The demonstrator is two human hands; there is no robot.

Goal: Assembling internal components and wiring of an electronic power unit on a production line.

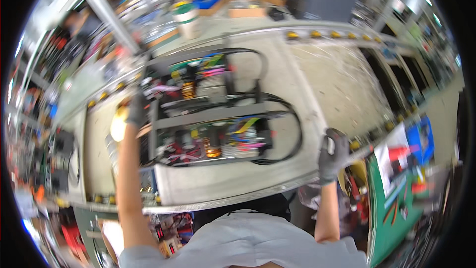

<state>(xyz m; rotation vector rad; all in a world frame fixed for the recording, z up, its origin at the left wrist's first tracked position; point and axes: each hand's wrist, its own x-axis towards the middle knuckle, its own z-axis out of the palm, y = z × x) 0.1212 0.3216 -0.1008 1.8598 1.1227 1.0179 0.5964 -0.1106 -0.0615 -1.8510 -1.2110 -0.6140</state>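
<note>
Two open electronic units with wires, copper coils and circuit boards, a far one (198, 79) and a near one (213, 141), sit side by side in grey metal frames on a pale board (292, 168). My left hand (135, 111), in a grey glove, is at the left end of the frames; blur hides whether its fingers grip the metal. My right hand (333, 155), also gloved in grey, is at the board's right edge, beside the conveyor rail. A small white patch shows at its fingers, too smeared to name. Black cables (297, 129) loop out from the units' right side.
Yellow rollers (334, 34) line the conveyor's rails. Another pale board (342, 84) lies to the right. A green mat (396, 223) with hand tools and a blue bin (421, 139) are at the lower right. A white tub (187, 20) stands behind the conveyor.
</note>
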